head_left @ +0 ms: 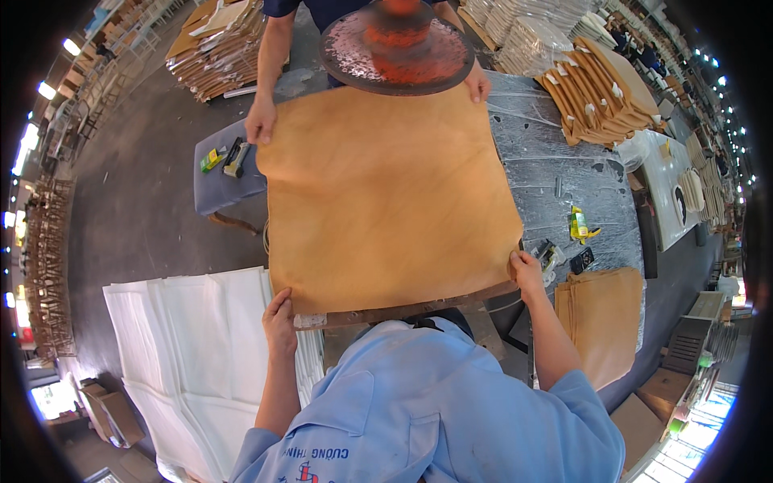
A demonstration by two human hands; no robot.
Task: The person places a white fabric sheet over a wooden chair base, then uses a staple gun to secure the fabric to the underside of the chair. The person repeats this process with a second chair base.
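A large square tan sheet (386, 201) lies flat on a work surface. My left hand (279, 320) grips its near left corner. My right hand (527, 272) grips its near right corner. Across from me, another person's hands hold the far corners, one hand (261, 121) at the far left and one hand (478, 83) at the far right. A round rusty red-and-white disc (396, 48) stands at the far edge of the sheet, between that person's arms.
White sheets (193, 338) are stacked at my left. Folded tan sheets (602, 318) lie at my right, more tan pieces (600, 88) at the far right. A grey glue-streaked table (555, 177) carries small tools. A low stool (221, 173) holds a staple tool.
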